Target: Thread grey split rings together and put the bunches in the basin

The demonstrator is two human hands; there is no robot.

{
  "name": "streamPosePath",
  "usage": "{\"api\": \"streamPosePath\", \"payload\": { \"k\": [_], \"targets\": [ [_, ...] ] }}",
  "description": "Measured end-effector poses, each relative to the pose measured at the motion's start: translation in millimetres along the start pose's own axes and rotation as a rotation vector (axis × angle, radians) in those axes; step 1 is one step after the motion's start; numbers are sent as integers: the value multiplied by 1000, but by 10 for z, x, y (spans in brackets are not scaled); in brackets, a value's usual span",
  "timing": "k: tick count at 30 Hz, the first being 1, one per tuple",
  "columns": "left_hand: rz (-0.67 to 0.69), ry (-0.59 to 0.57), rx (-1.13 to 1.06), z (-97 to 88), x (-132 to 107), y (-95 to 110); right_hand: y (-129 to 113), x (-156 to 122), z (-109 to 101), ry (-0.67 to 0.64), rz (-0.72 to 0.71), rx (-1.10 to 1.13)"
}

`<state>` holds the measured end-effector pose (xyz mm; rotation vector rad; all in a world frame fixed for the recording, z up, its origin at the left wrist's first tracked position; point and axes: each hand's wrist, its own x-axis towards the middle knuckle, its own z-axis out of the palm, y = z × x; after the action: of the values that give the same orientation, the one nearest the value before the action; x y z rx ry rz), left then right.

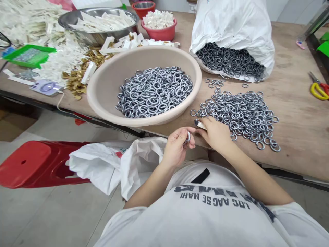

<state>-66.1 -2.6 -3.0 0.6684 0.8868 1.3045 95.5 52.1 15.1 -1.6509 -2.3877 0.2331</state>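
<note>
Far left, a green plastic tray (28,55) on the wooden desk (295,144), with a drift of white plastic pieces (61,58) and dry brown flakes (77,82) beside a steel bowl (97,20) and a pink plastic basin (160,32). Lower left, below the desk edge, a red plastic stool (33,164) and a crumpled white plastic bag (102,164). Mid-frame, a wide beige basin (102,92), matte and smooth-walled, full of grey metal rings (154,92), round wire loops with a dull satin sheen. At the near edge of the desk, the left hand (177,147), its fingers (180,135) curled together and clamped on a single ring (188,137): a short, tight pinch, good for keeping so small a loop steady. Just beside it, the right hand (214,132), fingers together around a small flat tool (199,124), black at the tip, pale along the shank, tip near the ring and both hands held low and close for control. Farther right, a loose pile of rings (239,120) on bare wood, a white woven sack (231,20) spilling more rings, and yellow-handled scissors (318,91).
</note>
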Motion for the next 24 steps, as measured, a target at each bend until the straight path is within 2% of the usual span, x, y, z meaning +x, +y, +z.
{"api": "streamPosePath", "payload": {
  "k": [3,5,8,10,12,14,17,21,24],
  "targets": [
    [-13,85,-54,-92,62,87,-84,97,59,-43,-4,-132],
    [-54,107,-98,-93,75,92,-48,89,56,11,10,-75],
    [-103,83,-112,11,65,13,37,-54,-1,127,27,314],
    [-102,34,-86,131,48,-83,53,-213,-35,126,51,691],
    [-88,-17,-37,255,29,-185,28,-376,-45,119,77,946],
    [-57,-42,25,353,13,-264,-7,-508,-32,188,71,990],
    [3,-49,96,424,-7,-300,-22,-614,-9,290,60,927],
    [-60,-102,62,426,-33,-241,43,-633,-33,239,130,1082],
    [-126,-148,24,426,-61,-221,107,-621,-83,184,76,1194]
  ]
}}
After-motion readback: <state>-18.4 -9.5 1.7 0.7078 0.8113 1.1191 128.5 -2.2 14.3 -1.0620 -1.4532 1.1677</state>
